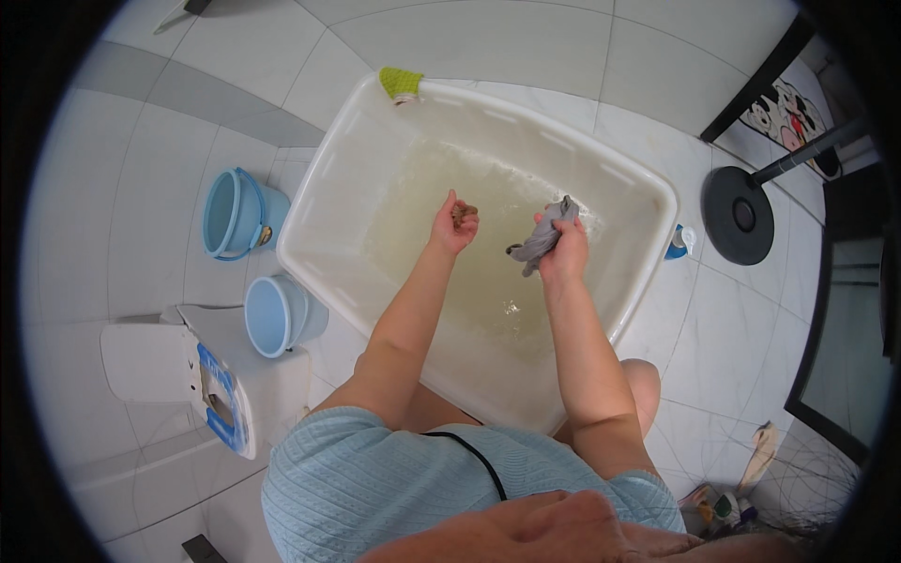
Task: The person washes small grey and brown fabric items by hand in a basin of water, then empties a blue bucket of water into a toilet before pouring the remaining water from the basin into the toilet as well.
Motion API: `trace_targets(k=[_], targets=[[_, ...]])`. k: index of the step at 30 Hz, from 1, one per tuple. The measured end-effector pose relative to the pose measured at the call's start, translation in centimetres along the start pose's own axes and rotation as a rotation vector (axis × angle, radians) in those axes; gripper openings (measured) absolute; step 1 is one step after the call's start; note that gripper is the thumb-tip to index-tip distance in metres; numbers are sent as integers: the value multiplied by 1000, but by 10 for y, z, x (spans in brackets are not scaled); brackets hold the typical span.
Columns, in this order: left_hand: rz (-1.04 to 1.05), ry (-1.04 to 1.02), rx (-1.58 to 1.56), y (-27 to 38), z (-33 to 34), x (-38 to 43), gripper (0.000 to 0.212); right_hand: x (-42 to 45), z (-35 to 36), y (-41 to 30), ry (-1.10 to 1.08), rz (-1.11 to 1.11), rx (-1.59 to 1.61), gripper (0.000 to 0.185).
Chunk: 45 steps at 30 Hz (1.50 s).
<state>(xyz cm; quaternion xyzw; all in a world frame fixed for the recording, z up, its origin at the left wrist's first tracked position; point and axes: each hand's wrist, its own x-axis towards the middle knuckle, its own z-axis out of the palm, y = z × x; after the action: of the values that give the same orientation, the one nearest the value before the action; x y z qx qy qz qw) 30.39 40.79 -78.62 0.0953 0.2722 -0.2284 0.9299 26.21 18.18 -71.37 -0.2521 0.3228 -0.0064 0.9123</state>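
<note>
My left hand point(454, 229) is closed around a small crumpled brown cloth point(462, 213), most of it hidden in the fingers. To its right, my right hand point(566, 250) grips a bunched grey cloth point(540, 238) with a dark edge at its lower left end. Both hands are over a large white plastic tub point(338, 281) in front of me. Cloudy yellowish water point(486, 281) covers the tub's bottom, with some foam near the far right side. A lime-green textured cloth point(400, 84) hangs over the tub's far left corner.
Two light-blue buckets point(243, 218) stand left of the tub, beside a white toilet point(144, 362) with a blue seat cover. On the right are a blue pump bottle point(676, 245) and a round black base with a pole point(738, 218). Tiled walls lie behind and left.
</note>
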Motion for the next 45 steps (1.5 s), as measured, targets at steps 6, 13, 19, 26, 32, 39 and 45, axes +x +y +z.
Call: trace_targets(k=[6, 13, 19, 26, 32, 39, 45], targets=[[182, 151, 296, 0, 5, -2, 37, -1, 1, 1, -12, 16, 0, 41], [202, 250, 682, -9, 31, -17, 12, -4, 3, 0, -75, 72, -26, 45], [6, -4, 1236, -39, 80, -50, 23, -15, 15, -6, -274, 137, 28, 53], [161, 20, 1713, -76, 123, -66, 25, -22, 18, -8, -427, 114, -120, 56], [306, -83, 1652, -66, 146, -61, 19, -20, 17, -7, -385, 100, -114, 52], [366, -70, 1366, -68, 187, -65, 23, -32, 30, -2, -415, -93, -570, 29], [440, 107, 1418, -51, 179, -54, 35, -34, 31, -6, -423, 0, -368, 22]])
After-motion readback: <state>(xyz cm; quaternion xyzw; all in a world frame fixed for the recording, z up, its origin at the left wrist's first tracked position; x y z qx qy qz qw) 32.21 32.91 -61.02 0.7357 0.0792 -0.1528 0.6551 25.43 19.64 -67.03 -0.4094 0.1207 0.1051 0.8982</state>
